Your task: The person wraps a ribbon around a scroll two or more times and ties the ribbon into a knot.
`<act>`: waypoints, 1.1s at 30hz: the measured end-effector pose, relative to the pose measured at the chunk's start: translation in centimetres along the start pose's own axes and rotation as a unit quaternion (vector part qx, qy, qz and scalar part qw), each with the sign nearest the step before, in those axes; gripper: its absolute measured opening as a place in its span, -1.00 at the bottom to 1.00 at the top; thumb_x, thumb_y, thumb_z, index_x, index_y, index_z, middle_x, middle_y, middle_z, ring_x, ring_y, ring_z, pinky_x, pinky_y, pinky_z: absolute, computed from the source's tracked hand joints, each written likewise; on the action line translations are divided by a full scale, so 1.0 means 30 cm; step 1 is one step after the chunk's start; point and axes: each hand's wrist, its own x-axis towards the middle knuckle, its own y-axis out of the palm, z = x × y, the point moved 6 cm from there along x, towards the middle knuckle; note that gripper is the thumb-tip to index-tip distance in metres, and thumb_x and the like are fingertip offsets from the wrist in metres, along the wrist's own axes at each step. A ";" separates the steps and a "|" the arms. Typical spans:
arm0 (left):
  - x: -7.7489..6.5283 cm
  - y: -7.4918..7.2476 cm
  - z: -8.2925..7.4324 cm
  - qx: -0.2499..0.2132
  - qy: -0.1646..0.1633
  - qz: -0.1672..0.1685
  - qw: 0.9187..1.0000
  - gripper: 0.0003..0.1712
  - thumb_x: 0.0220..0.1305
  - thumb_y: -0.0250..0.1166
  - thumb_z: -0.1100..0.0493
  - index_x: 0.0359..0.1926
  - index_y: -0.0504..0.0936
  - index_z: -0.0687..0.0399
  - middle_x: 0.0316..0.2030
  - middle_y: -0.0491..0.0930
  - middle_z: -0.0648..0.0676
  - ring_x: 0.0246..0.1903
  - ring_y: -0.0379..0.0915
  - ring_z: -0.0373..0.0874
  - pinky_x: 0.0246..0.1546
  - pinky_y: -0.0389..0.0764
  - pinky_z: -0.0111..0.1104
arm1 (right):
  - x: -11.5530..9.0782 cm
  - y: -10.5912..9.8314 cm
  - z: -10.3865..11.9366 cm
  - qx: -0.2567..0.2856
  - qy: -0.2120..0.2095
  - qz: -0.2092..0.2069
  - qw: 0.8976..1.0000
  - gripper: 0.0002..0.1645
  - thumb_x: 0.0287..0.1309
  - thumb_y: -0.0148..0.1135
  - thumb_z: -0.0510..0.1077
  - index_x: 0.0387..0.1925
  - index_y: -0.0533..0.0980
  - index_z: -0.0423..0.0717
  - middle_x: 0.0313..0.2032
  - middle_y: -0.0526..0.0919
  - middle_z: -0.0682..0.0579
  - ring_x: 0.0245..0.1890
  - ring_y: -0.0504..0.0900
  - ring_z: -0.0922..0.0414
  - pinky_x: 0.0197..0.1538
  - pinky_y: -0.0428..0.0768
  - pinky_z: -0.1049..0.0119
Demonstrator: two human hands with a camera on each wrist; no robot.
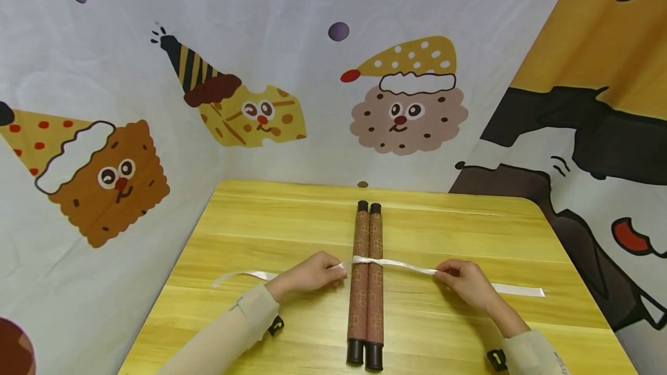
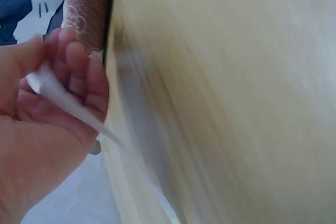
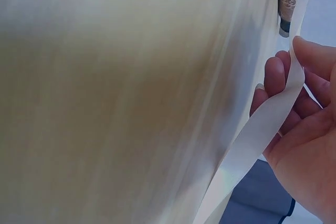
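Note:
Two brown patterned scrolls (image 1: pixel 358 300) with black end knobs lie side by side on the table, pointing away from me. A white ribbon (image 1: pixel 406 265) passes across both near their middle, crossed over on top. My left hand (image 1: pixel 311 274) pinches the ribbon just left of the scrolls; its loose tail runs on to the left. On the other side my right hand (image 1: pixel 466 282) pinches the ribbon between thumb and fingers, and that tail lies toward the right edge. In the right wrist view the ribbon (image 3: pixel 262 116) runs across the palm. What lies under the scrolls is hidden.
The yellow wood-grain table (image 1: pixel 260 213) has rounded far corners. Behind it and to the left hangs a white cloth (image 1: pixel 292 4) with cartoon figures; a darker printed part is at right. A small black strap piece (image 1: pixel 497 359) shows by each sleeve.

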 end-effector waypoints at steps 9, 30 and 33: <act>0.014 -0.019 -0.023 -0.197 -0.004 -0.090 0.976 -0.55 0.47 -0.05 0.09 -0.21 0.53 0.47 -0.25 0.51 0.56 -0.28 0.40 0.39 -0.15 0.48 0.21 | -0.005 0.004 -0.001 0.000 -0.011 0.003 1.000 -0.87 0.17 0.26 -0.07 -0.28 0.62 -0.01 -0.37 0.68 0.07 -0.47 0.53 0.16 -0.48 0.57 0.31; 0.047 -0.024 -0.061 -0.269 0.031 -0.228 0.935 -0.57 0.36 0.11 -0.02 -0.54 0.57 0.17 0.00 0.60 0.18 0.07 0.39 -0.12 0.19 0.33 -0.07 | -0.007 0.024 -0.003 0.007 -0.010 0.018 1.000 -0.83 0.18 0.24 -0.05 -0.26 0.62 -0.04 -0.37 0.67 0.07 -0.46 0.53 0.15 -0.47 0.58 0.31; 0.057 -0.019 -0.065 -0.320 0.052 -0.221 0.920 -0.53 0.43 0.02 0.01 -0.37 0.57 0.36 -0.01 0.56 0.31 0.06 0.39 0.00 0.19 0.33 -0.06 | -0.008 0.024 -0.002 0.006 -0.012 0.017 1.000 -0.84 0.18 0.24 -0.05 -0.26 0.62 -0.03 -0.36 0.67 0.07 -0.45 0.53 0.15 -0.45 0.59 0.31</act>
